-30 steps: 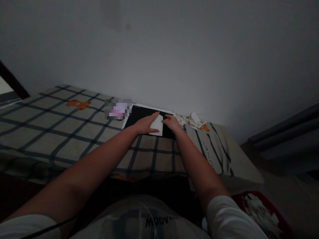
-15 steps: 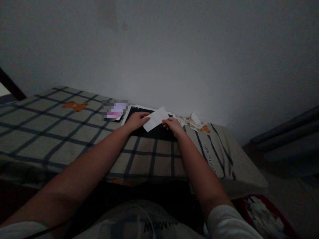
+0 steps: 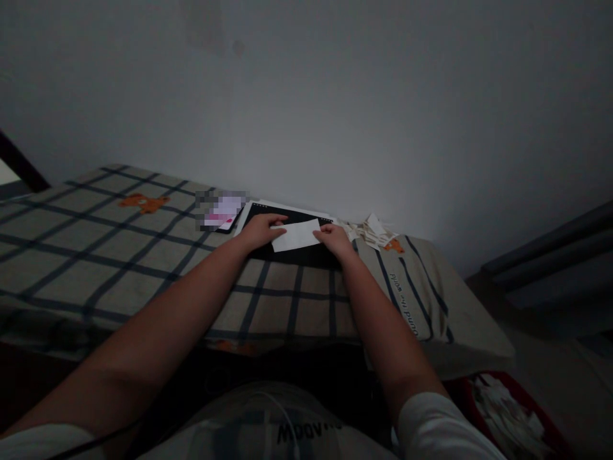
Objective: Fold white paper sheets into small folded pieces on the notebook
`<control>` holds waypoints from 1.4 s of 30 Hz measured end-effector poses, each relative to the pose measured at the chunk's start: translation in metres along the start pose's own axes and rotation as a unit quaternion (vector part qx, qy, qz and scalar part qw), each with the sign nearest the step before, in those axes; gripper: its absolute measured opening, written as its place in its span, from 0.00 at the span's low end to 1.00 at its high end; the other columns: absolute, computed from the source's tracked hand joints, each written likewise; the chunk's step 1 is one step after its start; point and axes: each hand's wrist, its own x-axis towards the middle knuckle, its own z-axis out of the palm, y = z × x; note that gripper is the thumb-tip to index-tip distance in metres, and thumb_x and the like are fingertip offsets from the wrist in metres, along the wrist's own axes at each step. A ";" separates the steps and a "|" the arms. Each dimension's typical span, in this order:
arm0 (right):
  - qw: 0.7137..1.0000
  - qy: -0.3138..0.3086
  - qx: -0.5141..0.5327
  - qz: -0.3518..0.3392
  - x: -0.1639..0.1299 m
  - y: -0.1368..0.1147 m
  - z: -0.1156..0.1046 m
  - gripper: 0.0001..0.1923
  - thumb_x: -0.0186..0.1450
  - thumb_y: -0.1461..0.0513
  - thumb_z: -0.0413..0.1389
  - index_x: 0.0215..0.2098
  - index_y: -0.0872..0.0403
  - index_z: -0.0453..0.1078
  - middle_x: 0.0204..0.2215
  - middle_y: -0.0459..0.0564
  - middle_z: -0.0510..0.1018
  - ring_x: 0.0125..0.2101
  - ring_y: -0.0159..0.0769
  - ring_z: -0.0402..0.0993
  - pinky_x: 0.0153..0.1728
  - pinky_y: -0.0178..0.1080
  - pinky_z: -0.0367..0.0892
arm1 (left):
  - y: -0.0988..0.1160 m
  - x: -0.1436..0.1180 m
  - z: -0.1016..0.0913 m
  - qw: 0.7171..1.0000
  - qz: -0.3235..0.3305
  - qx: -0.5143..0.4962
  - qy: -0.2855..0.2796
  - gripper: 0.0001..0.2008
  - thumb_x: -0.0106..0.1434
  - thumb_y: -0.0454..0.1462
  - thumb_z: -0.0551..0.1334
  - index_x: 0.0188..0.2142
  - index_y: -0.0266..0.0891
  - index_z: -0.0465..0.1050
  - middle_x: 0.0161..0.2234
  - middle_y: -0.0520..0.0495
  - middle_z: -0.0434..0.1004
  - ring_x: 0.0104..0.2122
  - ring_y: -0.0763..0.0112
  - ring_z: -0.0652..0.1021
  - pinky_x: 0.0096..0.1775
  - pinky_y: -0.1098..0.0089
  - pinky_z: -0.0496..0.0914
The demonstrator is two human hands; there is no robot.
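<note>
A small white sheet of paper [image 3: 297, 236] spans the gap between my two hands, longer than it is wide. My left hand [image 3: 262, 231] pinches its left end between thumb and fingers, and my right hand [image 3: 334, 239] grips the right end the same way. Under the paper lies a flat black board [image 3: 306, 257] with a white border along its far and left sides. Right of the board sits a heap of folded white paper pieces [image 3: 376, 231].
A phone or tablet [image 3: 224, 214] with a lit, partly blurred screen lies left of the board. Everything rests on a checked cloth [image 3: 268, 300] against a grey wall [image 3: 306, 115]. On the floor at lower right, a red container [image 3: 467, 399] holds crumpled whitish material.
The paper has turned from a slanted position to nearly level and now looks narrower from front to back. My right hand has shifted slightly, and its fingers have closed on the right end.
</note>
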 end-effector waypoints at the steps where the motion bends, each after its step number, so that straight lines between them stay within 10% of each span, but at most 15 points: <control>1: 0.999 0.000 -0.032 -0.005 0.000 0.000 -0.001 0.09 0.58 0.58 0.58 0.31 0.56 0.75 0.26 0.47 0.77 0.29 0.34 0.72 0.33 0.36 0.65 | 0.001 0.000 0.000 1.000 0.004 0.006 -0.008 0.24 0.58 0.39 0.63 0.54 0.35 0.73 0.44 0.43 0.80 0.43 0.62 0.78 0.46 0.65 0.71; 10: 0.951 -0.010 -0.224 -0.213 -0.005 -0.002 0.002 0.31 0.60 0.58 0.60 0.61 0.53 0.64 0.58 0.57 0.68 0.58 0.47 0.61 0.57 0.50 0.57 | 0.010 -0.005 -0.001 0.991 0.070 0.103 -0.046 0.21 0.62 0.34 0.56 0.55 0.38 0.73 0.48 0.44 0.79 0.47 0.64 0.77 0.51 0.65 0.68; 34: 0.983 -0.017 -0.143 -0.117 -0.010 -0.012 0.001 0.04 0.59 0.61 0.60 0.31 0.54 0.74 0.30 0.47 0.77 0.33 0.35 0.71 0.36 0.37 0.64 | 0.011 -0.003 -0.001 0.983 0.078 0.168 -0.005 0.17 0.62 0.40 0.59 0.47 0.41 0.78 0.41 0.45 0.81 0.43 0.61 0.76 0.48 0.63 0.67; 42: 0.951 -0.007 -0.207 -0.228 -0.001 -0.002 0.003 0.12 0.64 0.61 0.56 0.43 0.53 0.77 0.40 0.52 0.76 0.44 0.40 0.68 0.48 0.42 0.62 | 0.012 -0.003 -0.002 0.979 0.082 0.179 0.053 0.12 0.62 0.39 0.60 0.39 0.42 0.81 0.42 0.46 0.80 0.45 0.59 0.75 0.50 0.61 0.67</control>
